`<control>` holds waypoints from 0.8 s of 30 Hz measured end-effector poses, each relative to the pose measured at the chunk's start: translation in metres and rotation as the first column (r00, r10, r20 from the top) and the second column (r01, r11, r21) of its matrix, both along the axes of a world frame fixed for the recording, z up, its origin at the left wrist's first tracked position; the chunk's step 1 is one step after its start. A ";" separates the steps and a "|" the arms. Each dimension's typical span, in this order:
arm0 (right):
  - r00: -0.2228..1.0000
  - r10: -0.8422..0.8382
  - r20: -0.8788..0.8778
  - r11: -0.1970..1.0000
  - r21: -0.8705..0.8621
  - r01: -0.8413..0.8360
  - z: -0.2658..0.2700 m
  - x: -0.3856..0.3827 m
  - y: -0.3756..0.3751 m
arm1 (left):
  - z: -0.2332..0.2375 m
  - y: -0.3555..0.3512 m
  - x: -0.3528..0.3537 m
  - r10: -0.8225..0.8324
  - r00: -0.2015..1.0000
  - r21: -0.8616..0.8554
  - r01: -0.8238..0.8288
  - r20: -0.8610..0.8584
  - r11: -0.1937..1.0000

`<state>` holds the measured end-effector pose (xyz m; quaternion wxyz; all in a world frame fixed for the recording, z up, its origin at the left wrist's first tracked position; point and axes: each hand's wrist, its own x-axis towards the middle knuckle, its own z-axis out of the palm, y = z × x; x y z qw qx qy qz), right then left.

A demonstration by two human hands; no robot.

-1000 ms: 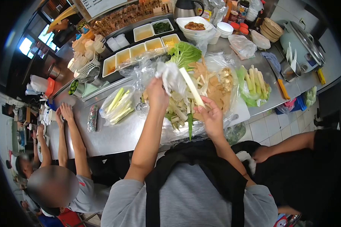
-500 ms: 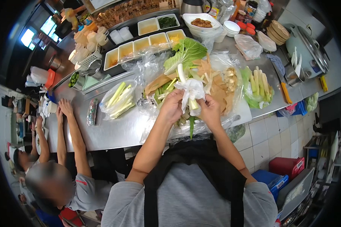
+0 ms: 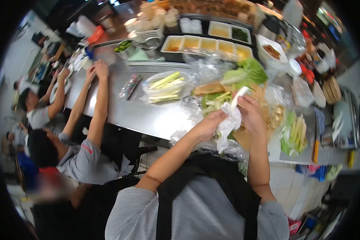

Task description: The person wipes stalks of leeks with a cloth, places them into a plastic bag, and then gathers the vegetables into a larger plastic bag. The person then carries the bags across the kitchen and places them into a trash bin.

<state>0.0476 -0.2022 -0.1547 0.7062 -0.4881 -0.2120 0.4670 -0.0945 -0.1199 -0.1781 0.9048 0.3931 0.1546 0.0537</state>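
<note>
In the head view, a white leek (image 3: pixel 239 96) stands tilted between my hands over the pile of vegetables. A crumpled white paper towel (image 3: pixel 230 123) is around its lower part. My left hand (image 3: pixel 213 125) is closed on the towel from the left. My right hand (image 3: pixel 252 114) is closed around the leek just above the towel, near its white end. Behind them lies a large green cabbage leaf (image 3: pixel 250 72). Brown paper (image 3: pixel 210 89), cut greens and clear plastic spread beneath my hands.
Bagged pale green stalks (image 3: pixel 164 88) lie left on the steel counter (image 3: pixel 148 118); another bag of stalks (image 3: pixel 295 134) is at right. An orange-handled knife (image 3: pixel 316 151) lies beyond it. White food trays (image 3: pixel 174 44) line the back. Co-workers stand along the left, one person's hands (image 3: pixel 98 70) on the counter.
The view has swung left, so the counter appears shifted right. My right hand has moved from the towel's lower side up to the leek's white end. Another person shows at lower left.
</note>
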 end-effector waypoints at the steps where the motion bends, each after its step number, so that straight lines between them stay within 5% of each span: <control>1: 0.999 -0.036 0.022 0.999 0.038 0.035 0.003 -0.003 0.008 | 0.005 0.003 -0.009 0.039 0.999 0.015 -0.039 0.008 0.999; 5: 0.991 -0.003 -0.132 0.981 0.191 0.028 0.008 -0.024 0.056 | 0.012 0.012 -0.048 0.192 0.981 0.056 -0.192 0.004 0.980; 6: 0.951 -0.015 -0.310 0.979 0.191 0.078 0.013 -0.031 0.073 | 0.011 0.014 -0.063 0.130 0.991 0.084 -0.128 -0.019 0.988; 7: 0.952 0.001 -0.306 0.979 0.195 0.061 0.012 -0.032 0.089 | 0.009 0.015 -0.079 0.063 0.997 0.109 -0.057 -0.047 0.992; 9: 0.967 0.117 -0.227 0.928 0.372 -0.025 0.000 -0.029 0.127 | -0.003 0.006 -0.109 0.107 0.993 0.101 -0.101 -0.056 0.990; 10: 0.990 0.063 0.130 0.983 0.164 -0.084 0.000 -0.036 0.149 | -0.005 0.003 -0.123 0.190 0.979 0.056 -0.187 -0.067 0.981; 11: 0.879 0.074 0.472 0.997 -0.053 -0.056 -0.002 -0.047 0.171 | -0.006 0.000 -0.138 0.268 0.960 0.012 -0.268 -0.084 0.963; 13: 0.318 0.007 0.948 0.996 0.020 -0.081 -0.033 -0.062 0.209 | -0.016 -0.001 -0.164 0.345 0.935 -0.015 -0.348 -0.085 0.937; 14: 0.316 0.003 0.949 0.996 0.026 -0.085 -0.049 -0.070 0.218 | -0.019 0.000 -0.175 0.418 0.904 -0.044 -0.423 -0.083 0.905; 16: -0.495 0.053 0.867 0.987 -0.120 -0.104 -0.073 -0.083 0.239 | -0.019 0.003 -0.195 0.466 0.882 -0.025 -0.468 -0.070 0.883; 17: -0.501 0.040 0.864 0.986 -0.117 -0.122 -0.082 -0.089 0.245 | -0.020 0.003 -0.203 0.508 0.859 -0.011 -0.510 -0.065 0.860; 20: -0.106 0.079 0.991 0.921 -0.113 -0.372 -0.095 -0.108 0.239 | -0.027 0.002 -0.226 0.591 0.805 -0.002 -0.592 -0.059 0.806; 24: 0.052 -0.010 0.999 0.942 0.027 -0.336 -0.091 -0.118 0.211 | -0.041 0.000 -0.235 0.645 0.759 -0.023 -0.649 -0.093 0.761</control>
